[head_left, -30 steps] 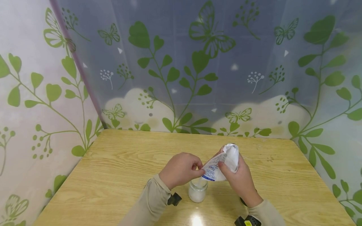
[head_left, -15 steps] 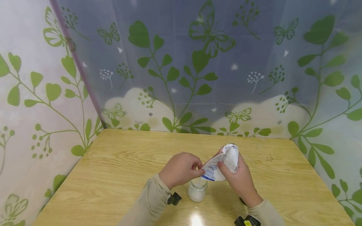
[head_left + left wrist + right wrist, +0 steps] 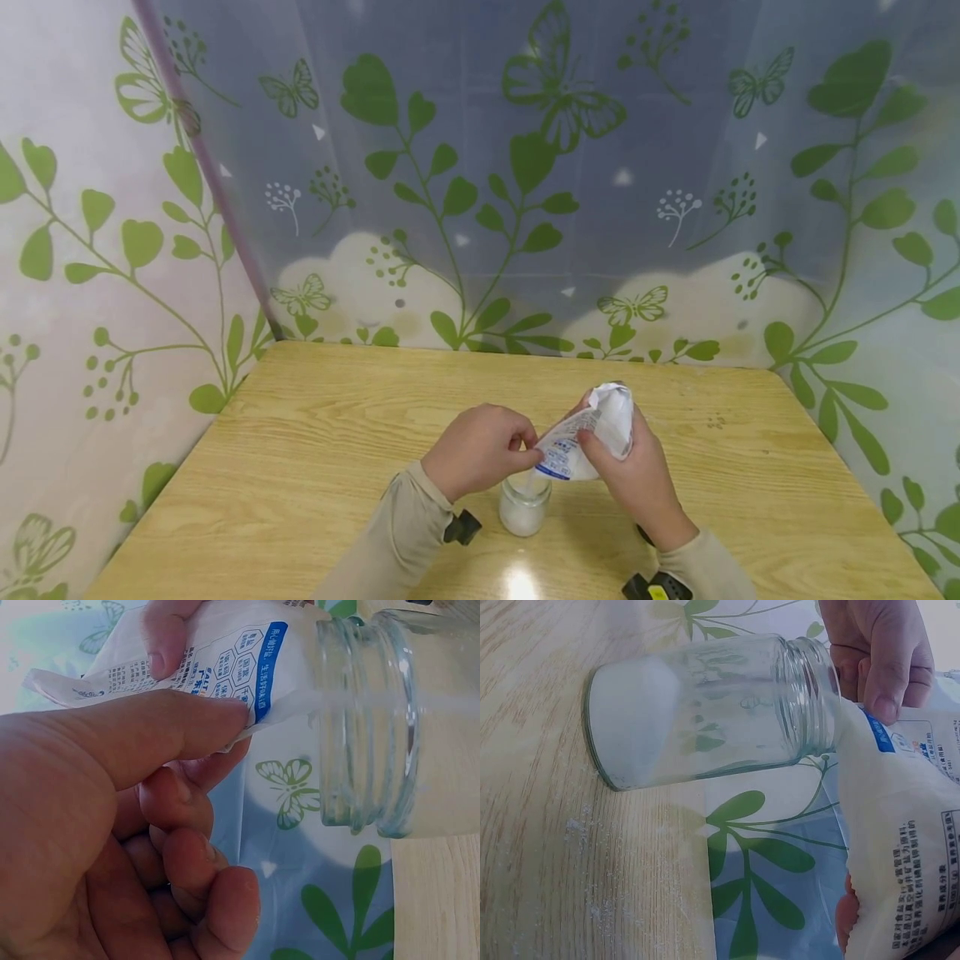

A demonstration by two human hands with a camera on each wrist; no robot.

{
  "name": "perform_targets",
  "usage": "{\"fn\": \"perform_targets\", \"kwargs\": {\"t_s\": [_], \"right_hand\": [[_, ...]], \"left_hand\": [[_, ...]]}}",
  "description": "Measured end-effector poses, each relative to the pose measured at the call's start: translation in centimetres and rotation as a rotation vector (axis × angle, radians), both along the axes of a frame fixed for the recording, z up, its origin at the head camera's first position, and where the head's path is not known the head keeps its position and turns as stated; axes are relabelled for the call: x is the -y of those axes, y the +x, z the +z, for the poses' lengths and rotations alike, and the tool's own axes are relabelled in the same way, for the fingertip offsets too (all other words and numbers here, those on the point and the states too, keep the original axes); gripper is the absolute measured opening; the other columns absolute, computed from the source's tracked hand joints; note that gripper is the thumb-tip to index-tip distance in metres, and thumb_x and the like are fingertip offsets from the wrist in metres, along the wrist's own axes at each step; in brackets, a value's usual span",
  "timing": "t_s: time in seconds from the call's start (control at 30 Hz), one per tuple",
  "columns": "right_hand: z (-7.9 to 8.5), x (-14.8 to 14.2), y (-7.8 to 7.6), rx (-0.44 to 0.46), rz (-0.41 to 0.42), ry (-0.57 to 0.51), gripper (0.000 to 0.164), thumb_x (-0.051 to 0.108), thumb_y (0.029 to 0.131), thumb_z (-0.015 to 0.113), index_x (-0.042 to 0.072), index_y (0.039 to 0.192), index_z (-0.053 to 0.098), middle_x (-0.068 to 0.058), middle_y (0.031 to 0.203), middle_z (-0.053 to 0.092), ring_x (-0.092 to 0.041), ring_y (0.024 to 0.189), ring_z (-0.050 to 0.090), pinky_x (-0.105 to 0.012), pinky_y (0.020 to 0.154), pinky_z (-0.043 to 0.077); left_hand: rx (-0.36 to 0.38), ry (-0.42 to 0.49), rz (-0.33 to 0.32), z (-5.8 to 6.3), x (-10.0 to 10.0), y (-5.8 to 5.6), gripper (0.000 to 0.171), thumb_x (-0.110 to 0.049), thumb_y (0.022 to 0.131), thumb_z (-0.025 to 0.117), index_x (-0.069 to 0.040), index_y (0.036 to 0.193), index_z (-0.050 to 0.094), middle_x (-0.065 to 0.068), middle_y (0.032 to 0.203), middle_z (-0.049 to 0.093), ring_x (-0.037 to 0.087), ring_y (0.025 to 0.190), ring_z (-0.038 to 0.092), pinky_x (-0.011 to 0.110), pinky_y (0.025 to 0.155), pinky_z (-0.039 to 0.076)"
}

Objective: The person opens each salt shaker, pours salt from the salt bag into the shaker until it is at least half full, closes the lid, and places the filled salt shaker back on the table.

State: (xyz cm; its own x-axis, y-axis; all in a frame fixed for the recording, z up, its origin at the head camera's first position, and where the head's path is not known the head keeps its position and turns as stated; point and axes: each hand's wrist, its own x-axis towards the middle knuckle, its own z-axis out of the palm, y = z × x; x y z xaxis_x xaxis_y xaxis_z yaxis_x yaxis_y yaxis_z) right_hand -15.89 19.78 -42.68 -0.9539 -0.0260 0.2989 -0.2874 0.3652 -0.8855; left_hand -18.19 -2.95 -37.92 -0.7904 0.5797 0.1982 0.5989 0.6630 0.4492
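Note:
My right hand (image 3: 641,479) holds a white salt bag (image 3: 566,450) with blue print, tilted down toward the left. At its lower corner, my left hand (image 3: 480,454) pinches the edge between thumb and index finger, the other fingers curled beneath. Directly under that corner stands an open glass jar (image 3: 523,518), upright on the table. A thin white stream (image 3: 352,703) runs from the bag into its mouth in the left wrist view. White salt (image 3: 634,720) lies heaped in the bottom of the jar in the right wrist view.
Scattered white grains (image 3: 577,832) lie on the wooden table (image 3: 315,467) near the jar. Behind the table and at both sides hang printed curtains (image 3: 480,208) with leaves and butterflies. Each wrist carries a black camera strap, such as the right one (image 3: 658,587).

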Motion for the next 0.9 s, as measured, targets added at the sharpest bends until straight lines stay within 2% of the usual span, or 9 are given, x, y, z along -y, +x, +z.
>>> {"fn": "perform_targets", "kwargs": {"t_s": [0.9], "right_hand": [[0.0,0.1,0.01,-0.004,0.0,0.005,0.047,0.017,0.099,0.071,0.008,0.138,0.047,-0.011,0.119,0.065,-0.017,0.1,0.066,-0.028,0.077,0.058]], "left_hand": [[-0.004,0.002,0.001,-0.04,0.07,-0.02,0.013,-0.027,0.093,0.076,-0.016,0.086,0.078,-0.014,0.061,0.053,0.002,0.053,0.041,0.02,0.05,0.034]]}}
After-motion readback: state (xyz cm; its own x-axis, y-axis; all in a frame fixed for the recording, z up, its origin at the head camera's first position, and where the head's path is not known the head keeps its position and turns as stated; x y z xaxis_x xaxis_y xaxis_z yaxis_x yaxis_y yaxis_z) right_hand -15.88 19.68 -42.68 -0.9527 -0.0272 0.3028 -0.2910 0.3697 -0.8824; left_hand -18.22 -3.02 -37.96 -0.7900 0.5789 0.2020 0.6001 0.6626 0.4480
